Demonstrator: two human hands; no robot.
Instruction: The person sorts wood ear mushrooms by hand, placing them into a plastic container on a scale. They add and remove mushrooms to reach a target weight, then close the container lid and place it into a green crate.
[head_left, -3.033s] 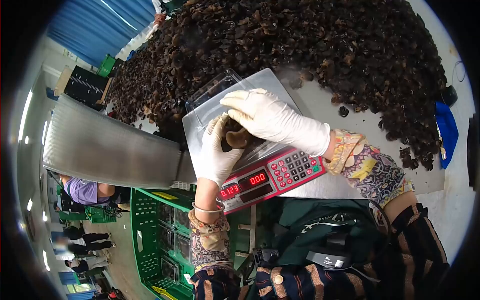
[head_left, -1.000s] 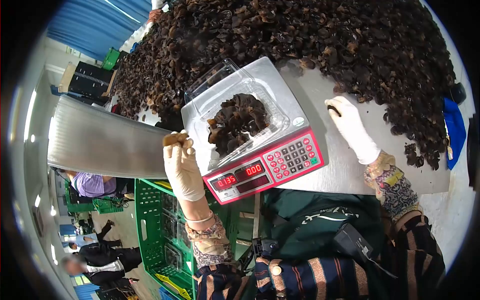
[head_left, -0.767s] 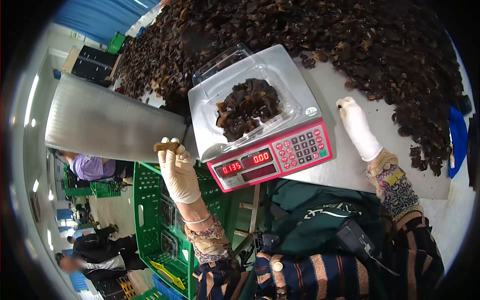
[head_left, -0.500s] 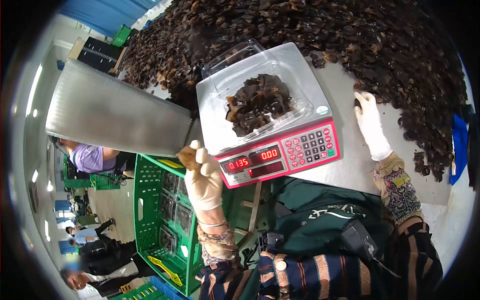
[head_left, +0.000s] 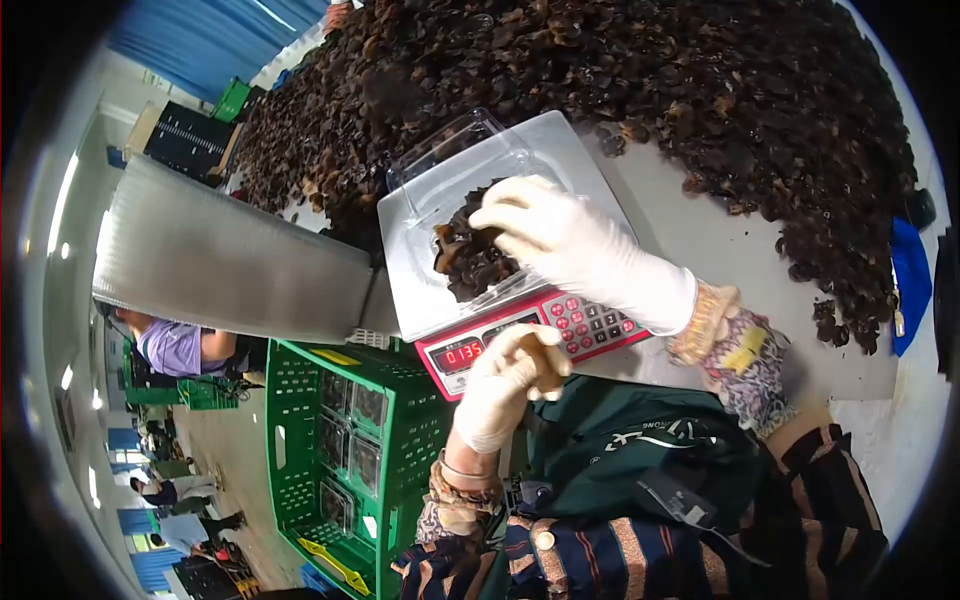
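Observation:
A clear plastic box (head_left: 425,235) with dark, crinkled fungus-like pieces (head_left: 470,268) in it rests on the metal plate of a red and silver scale (head_left: 595,325). Over the box's right side is my right hand (head_left: 590,250), white-gloved, fingers bent down and closed at the dark pieces; what they hold is hidden. My left hand (head_left: 505,385), also gloved, is closed around a brownish piece (head_left: 548,368) in front of the scale's display. The display's visible part reads 0.135; my hands cover some of the front panel.
A large heap of dark pieces (head_left: 700,80) covers the back and right of the metal table (head_left: 690,245). Stacked clear boxes (head_left: 230,255) lie left of the scale. Below them, a green crate (head_left: 400,400) holds filled boxes. People (head_left: 180,345) are in the left background.
My right hand has moved left from the heap's edge to the box on the scale. My left hand has moved right and down, still with the brownish piece. The view has shifted slightly.

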